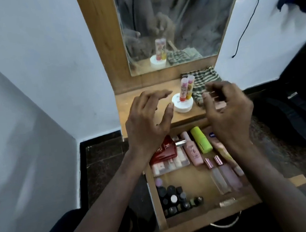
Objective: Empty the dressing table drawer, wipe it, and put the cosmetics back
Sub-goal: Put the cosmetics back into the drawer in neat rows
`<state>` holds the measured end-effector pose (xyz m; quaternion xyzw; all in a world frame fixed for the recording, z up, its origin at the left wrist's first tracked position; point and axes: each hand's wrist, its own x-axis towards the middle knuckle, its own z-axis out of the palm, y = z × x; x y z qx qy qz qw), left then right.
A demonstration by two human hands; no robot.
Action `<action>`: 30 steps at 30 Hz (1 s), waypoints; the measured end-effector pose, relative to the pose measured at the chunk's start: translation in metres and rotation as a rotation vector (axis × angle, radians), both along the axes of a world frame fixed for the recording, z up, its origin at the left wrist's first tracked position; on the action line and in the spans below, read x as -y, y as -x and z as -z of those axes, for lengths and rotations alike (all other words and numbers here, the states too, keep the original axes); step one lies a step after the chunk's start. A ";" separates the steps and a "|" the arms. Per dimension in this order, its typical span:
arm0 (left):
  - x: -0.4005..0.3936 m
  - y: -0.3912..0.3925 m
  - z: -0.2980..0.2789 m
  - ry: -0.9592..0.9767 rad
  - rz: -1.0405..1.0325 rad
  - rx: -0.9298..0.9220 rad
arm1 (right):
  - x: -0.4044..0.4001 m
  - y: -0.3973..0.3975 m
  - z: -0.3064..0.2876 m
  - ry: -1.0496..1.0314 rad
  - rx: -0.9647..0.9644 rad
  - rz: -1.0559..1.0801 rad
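Note:
The wooden drawer (208, 222) is pulled open below me, with cosmetics in it: a red box (164, 150), a pale palette (171, 164), a pink bottle (191, 151), a green tube (201, 139), two pink gloss tubes (226, 176) and several dark nail polish bottles (174, 197). On the dressing table top (131, 103) stands a white jar (183, 107) with two lip balm tubes (186, 88) upright on it. A striped cloth (206, 81) lies behind. My left hand (149, 122) hovers open above the drawer's back. My right hand (228, 111) has loosely curled, blurred fingers; something pale pink (220, 105) shows beside them.
A mirror (175, 18) in a wooden frame rises behind the table top. White walls close in on the left. A dark bag (301, 121) sits on the floor to the right, and a black cable (246, 23) hangs on the wall.

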<state>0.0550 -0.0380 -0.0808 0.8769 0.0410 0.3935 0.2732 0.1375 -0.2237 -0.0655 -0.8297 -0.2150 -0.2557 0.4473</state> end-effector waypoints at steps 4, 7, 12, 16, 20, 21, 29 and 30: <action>0.009 -0.034 -0.025 -0.084 -0.045 -0.003 | -0.010 -0.035 -0.017 0.042 0.050 0.000; 0.017 -0.048 -0.024 -0.142 -0.098 -0.042 | -0.015 -0.045 -0.008 0.110 0.051 -0.051; 0.025 -0.056 -0.003 -0.181 -0.134 -0.076 | -0.021 -0.050 0.012 0.153 0.060 -0.144; 0.030 -0.060 0.001 -0.183 -0.195 -0.075 | -0.020 -0.050 0.013 0.115 0.087 -0.156; 0.033 -0.061 -0.001 -0.172 -0.227 -0.052 | -0.021 -0.050 0.017 0.068 0.097 -0.115; 0.033 -0.061 -0.001 -0.176 -0.232 -0.041 | -0.021 -0.050 0.018 0.065 0.102 -0.110; 0.025 -0.013 -0.015 -0.043 -0.152 0.030 | -0.003 -0.016 -0.011 -0.011 0.183 -0.111; 0.024 0.001 -0.013 -0.026 -0.147 0.012 | 0.001 -0.008 -0.014 -0.020 0.156 -0.123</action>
